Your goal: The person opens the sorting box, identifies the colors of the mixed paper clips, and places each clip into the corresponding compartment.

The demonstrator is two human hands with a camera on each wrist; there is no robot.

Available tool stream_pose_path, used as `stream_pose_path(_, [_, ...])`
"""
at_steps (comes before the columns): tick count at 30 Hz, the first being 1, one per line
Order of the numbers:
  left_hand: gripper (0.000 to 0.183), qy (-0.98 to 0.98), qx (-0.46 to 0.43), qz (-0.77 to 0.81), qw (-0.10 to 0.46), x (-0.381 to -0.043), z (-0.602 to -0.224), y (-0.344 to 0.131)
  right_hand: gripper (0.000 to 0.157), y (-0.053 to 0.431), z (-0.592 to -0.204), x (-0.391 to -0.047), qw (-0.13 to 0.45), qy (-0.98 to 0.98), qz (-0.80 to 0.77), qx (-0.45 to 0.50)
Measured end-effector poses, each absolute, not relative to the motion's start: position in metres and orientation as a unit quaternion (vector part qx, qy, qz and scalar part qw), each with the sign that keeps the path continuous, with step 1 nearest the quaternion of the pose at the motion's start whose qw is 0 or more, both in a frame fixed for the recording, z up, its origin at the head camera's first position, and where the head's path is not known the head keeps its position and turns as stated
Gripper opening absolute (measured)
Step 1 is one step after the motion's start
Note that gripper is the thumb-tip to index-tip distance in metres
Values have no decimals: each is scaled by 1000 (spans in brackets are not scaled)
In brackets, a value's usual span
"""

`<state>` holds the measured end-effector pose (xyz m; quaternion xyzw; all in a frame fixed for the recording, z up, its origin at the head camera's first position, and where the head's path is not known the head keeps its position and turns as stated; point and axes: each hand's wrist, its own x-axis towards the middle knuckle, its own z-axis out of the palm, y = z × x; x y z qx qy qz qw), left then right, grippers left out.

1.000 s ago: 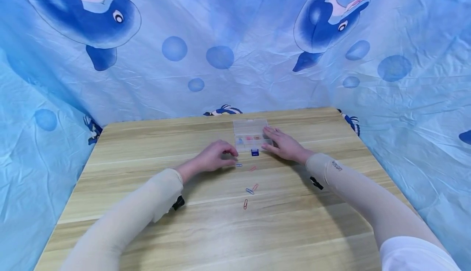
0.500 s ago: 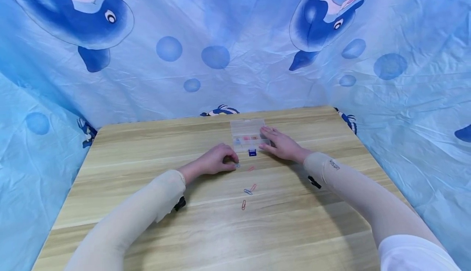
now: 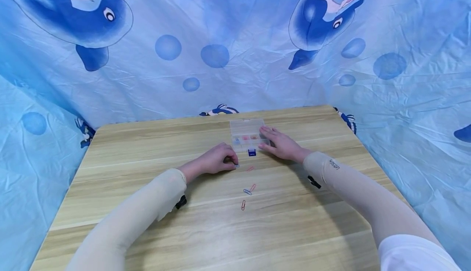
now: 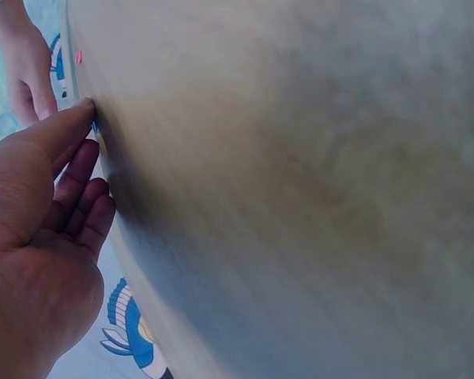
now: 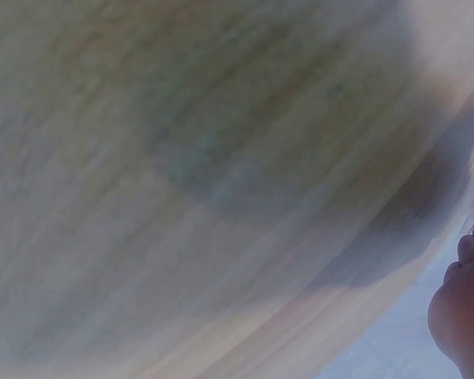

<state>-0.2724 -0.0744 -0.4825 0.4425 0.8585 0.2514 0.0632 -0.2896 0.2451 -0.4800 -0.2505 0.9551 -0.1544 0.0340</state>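
My left hand (image 3: 219, 158) is low over the wooden table, thumb and forefinger pinching a blue paper clip (image 3: 237, 166). Most of that clip is hidden by the fingertips; a sliver of blue shows under the thumb (image 4: 94, 125) in the left wrist view. A clear plastic box (image 3: 237, 148) with compartments stands beyond, its lid (image 3: 246, 126) raised and a dark blue latch (image 3: 252, 153) at the front. Blue, pink and orange bits lie in its back compartments. The right hand (image 3: 281, 144) rests on the box's right end, fingers outstretched.
Nearer me on the table lie a pink paper clip (image 3: 250, 169), another pink clip (image 3: 253, 187) beside a blue one (image 3: 247, 192), and a red clip (image 3: 243, 205). A blue dolphin-print curtain (image 3: 250, 79) hangs round the table's back and sides.
The left thumb and forefinger have come together on the blue paper clip, which now shows less. The right hand has stayed on the box. The head view has shifted slightly.
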Motion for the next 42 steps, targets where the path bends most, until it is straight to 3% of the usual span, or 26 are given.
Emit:
stream_pose_path(27, [8, 861, 450, 226, 66, -276, -472, -77, 81, 246, -482, -289, 35, 958, -151, -240])
stream_pose_path(42, [3, 881, 386, 273, 22, -319, -434, -68, 81, 241, -480, -292, 33, 954, -161, -250])
